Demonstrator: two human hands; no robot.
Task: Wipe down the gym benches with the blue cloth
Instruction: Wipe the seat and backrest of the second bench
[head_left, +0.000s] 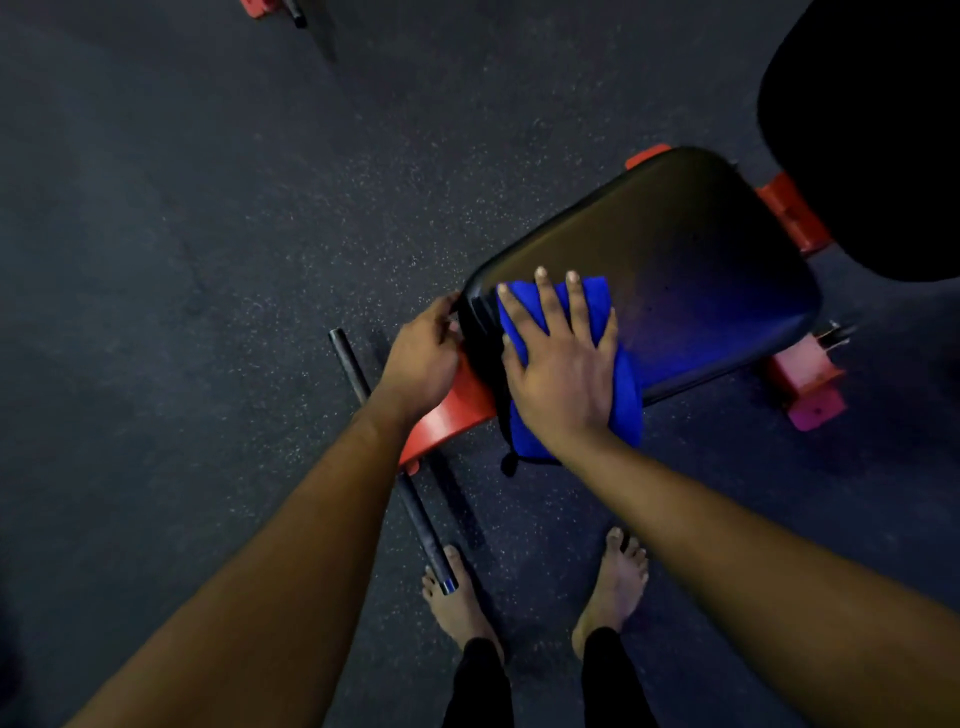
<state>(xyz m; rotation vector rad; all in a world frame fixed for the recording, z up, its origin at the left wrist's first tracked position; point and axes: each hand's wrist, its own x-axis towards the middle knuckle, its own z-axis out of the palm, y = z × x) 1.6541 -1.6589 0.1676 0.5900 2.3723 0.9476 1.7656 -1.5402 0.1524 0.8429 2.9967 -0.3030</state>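
A black padded bench seat (675, 260) on a red frame (447, 415) lies in the middle right of the head view. The blue cloth (618, 384) is folded over the seat's near end and hangs a little past its edge. My right hand (561, 358) presses flat on the cloth with the fingers spread. My left hand (421, 358) grips the seat's near left corner, fingers curled around the pad edge.
A black floor bar (384, 452) of the bench base runs past my bare feet (613, 582). A second black pad (872, 135) rises at the upper right. Red frame brackets (805, 384) sit on the right. Speckled dark rubber floor (208, 260) spreads to the left.
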